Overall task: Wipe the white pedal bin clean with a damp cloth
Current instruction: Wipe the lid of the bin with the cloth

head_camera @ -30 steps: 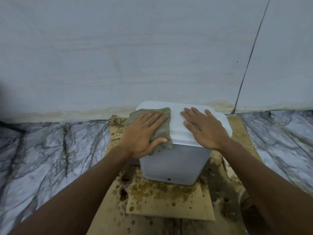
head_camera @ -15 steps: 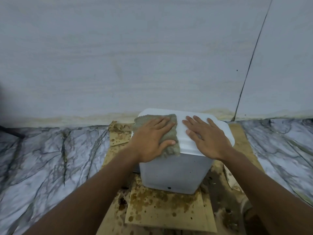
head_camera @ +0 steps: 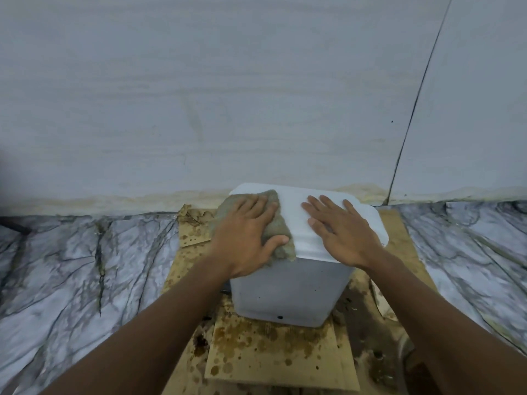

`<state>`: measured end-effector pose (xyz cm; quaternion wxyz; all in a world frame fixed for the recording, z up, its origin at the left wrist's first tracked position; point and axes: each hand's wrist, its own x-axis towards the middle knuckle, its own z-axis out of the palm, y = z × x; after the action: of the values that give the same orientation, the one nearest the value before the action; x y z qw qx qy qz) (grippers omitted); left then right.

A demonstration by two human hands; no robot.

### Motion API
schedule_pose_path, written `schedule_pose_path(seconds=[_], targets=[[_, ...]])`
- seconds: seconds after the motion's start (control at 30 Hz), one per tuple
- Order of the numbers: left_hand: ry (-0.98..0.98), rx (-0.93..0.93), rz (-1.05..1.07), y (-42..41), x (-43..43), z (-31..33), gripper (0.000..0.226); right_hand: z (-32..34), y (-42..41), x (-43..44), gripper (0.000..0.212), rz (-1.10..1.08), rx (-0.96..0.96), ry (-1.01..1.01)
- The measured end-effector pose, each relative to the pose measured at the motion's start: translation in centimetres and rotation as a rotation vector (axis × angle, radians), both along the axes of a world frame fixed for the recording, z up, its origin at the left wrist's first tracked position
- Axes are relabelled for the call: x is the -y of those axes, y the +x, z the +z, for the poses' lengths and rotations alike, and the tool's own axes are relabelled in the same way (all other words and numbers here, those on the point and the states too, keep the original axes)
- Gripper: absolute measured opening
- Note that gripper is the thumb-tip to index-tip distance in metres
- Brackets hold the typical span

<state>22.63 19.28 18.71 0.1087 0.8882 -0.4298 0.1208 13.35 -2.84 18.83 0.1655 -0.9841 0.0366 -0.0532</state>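
The white pedal bin (head_camera: 288, 292) stands on stained cardboard against the wall, its lid (head_camera: 293, 212) closed. A grey-green cloth (head_camera: 275, 226) lies over the left part of the lid and hangs a little over the front edge. My left hand (head_camera: 245, 232) presses flat on the cloth, fingers straight, thumb on the cloth near the lid's front edge. My right hand (head_camera: 342, 229) rests flat on the right half of the lid, fingers spread and pointing toward the wall. The pedal is hidden.
Stained brown cardboard sheets (head_camera: 271, 354) lie under and in front of the bin. Veined marble floor (head_camera: 79, 269) spreads to both sides. A pale wall (head_camera: 228, 95) rises right behind the bin, with a dark seam (head_camera: 413, 115) at the right.
My left hand and the cloth have shifted slightly left on the lid. The right hand stays flat on the lid's right half. The view has tilted a little.
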Motion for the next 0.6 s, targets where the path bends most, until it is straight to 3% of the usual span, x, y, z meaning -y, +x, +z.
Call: schedule_pose_path(seconds=[0.23,0.6], targets=[[0.064,-0.001,-0.055,-1.8,4.3,-0.3,0.079,-0.3,0.0,0.4,0.051,0.008,0.014,0.016],[0.051,0.014,0.046,-4.7,6.7,0.1,0.079,-0.2,-0.1,0.9,0.05,-0.002,-0.004,0.072]])
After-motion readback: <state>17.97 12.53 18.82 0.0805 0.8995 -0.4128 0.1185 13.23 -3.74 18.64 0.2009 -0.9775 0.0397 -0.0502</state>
